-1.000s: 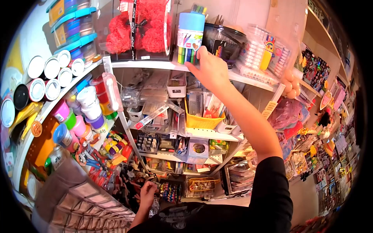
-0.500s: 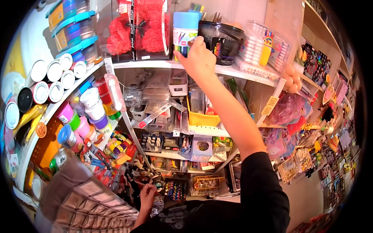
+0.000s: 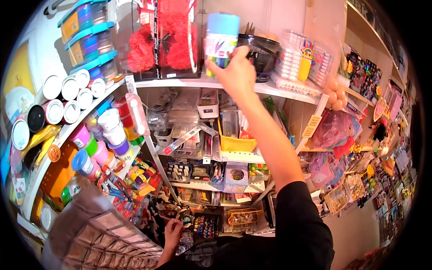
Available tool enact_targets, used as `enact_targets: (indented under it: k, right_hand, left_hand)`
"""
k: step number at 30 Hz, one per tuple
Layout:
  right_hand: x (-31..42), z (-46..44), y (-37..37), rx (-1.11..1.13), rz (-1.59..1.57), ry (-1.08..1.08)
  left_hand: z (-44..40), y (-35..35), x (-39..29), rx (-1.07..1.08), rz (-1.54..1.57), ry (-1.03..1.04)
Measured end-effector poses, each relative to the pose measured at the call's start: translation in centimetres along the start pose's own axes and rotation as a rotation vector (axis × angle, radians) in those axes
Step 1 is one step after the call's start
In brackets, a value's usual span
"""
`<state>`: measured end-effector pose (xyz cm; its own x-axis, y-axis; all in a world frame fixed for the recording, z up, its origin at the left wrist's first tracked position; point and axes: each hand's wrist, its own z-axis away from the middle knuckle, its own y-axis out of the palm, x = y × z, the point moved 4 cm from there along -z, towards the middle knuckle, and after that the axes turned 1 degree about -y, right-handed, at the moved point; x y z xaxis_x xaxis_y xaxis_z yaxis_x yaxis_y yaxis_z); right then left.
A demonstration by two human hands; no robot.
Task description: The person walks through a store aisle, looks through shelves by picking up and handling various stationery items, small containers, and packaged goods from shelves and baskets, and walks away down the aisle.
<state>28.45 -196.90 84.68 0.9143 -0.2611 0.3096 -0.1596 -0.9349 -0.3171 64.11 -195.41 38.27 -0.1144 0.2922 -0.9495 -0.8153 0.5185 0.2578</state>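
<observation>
My right hand (image 3: 240,72) is closed around a cylindrical canister (image 3: 222,40) with a blue lid, a printed label and coloured sticks inside, perhaps pens or pencils. The canister is upright, slightly blurred, at the front of the top shelf (image 3: 189,83). Just right of it stands a black bucket (image 3: 260,58) with a handle. To its left are clear boxes of red flower-like balls (image 3: 175,42). Low in the view, my left hand (image 3: 172,231) has its fingers curled together near dark items; what they hold, if anything, I cannot make out.
Left are stacked blue-lidded boxes (image 3: 89,44), white-capped tubes (image 3: 54,110) and colourful tubs (image 3: 93,146). Below the top shelf sit a yellow basket (image 3: 238,144) and a white bin (image 3: 208,110). Clear packs (image 3: 292,58) stand right of the bucket. Hanging goods line the right wall.
My right hand has drawn the canister slightly right and towards me, and it now tilts a little. The whole view has shifted slightly. My left hand stays low with curled fingers.
</observation>
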Motion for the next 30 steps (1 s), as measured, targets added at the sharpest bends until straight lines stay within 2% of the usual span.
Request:
enact_targets:
  k: [2, 6, 14, 17, 20, 24, 26, 30]
  right_hand:
    - [0.0, -0.9, -2.6, 0.013, 0.018, 0.020]
    - [-1.2, -3.0, -8.6, -0.103, -0.007, 0.017]
    - [-7.8, -6.8, -19.7, -0.237, 0.296, 0.077]
    - [-10.7, -7.1, -22.7, -0.226, 0.473, 0.172]
    - [-14.1, -6.6, -23.6, -0.216, 0.574, 0.165]
    - [-16.2, -5.0, -22.4, -0.136, 0.562, 0.215]
    - [-17.7, -4.6, -21.5, -0.155, 0.562, 0.167]
    - [-19.7, -4.0, -20.0, -0.081, 0.650, 0.272]
  left_hand:
    - [0.0, 0.0, 0.0, -0.010, -0.033, 0.003]
    - [-0.2, 0.1, -0.5, 0.011, -0.099, 0.037]
    - [-2.0, 0.2, 0.9, 0.063, -0.047, -0.014]
    - [-2.6, 0.5, 0.5, 0.058, -0.111, 0.057]
    - [-3.0, 1.5, -0.1, 0.087, -0.123, 0.044]
    - [-3.7, 2.0, 0.5, 0.136, -0.112, 0.019]
    - [-3.7, 2.6, 0.0, 0.140, -0.126, 0.018]
    - [-3.7, 2.6, -0.1, 0.127, -0.155, 0.011]
